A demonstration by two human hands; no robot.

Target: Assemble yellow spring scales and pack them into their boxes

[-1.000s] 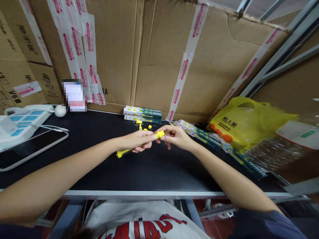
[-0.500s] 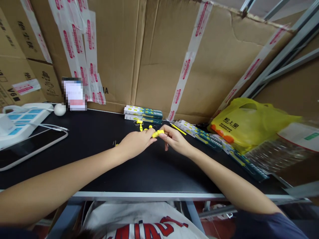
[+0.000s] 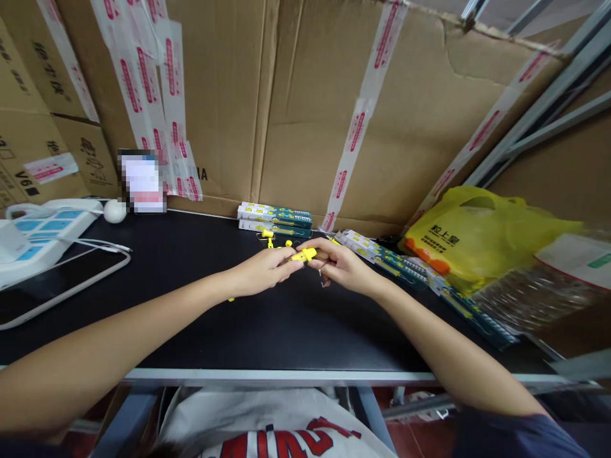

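Note:
My left hand point(image 3: 265, 272) pinches a small yellow plastic piece point(image 3: 305, 255) from its left end, above the black table. My right hand point(image 3: 347, 267) meets it from the other side, fingers curled and closed. A thin bent metal wire point(image 3: 321, 277) pokes out below the right fingers, its upper part hidden. Whether the wire joins the yellow piece, I cannot tell. Behind my left hand lie several yellow parts with wire loops point(image 3: 268, 235). Another yellow bit point(image 3: 231, 299) shows under my left wrist.
Slim printed boxes point(image 3: 274, 219) are stacked against the cardboard wall point(image 3: 305, 127). More slim boxes point(image 3: 396, 257) run down the right, beside a yellow plastic bag point(image 3: 482, 235). A white power strip point(image 3: 52, 235), a tablet-like device point(image 3: 62, 283) and a white ball point(image 3: 114, 210) occupy the left.
The yellow piece has turned in my fingers and shifted slightly right. My left hand has lowered a little, and the bent wire now shows below my right fingers.

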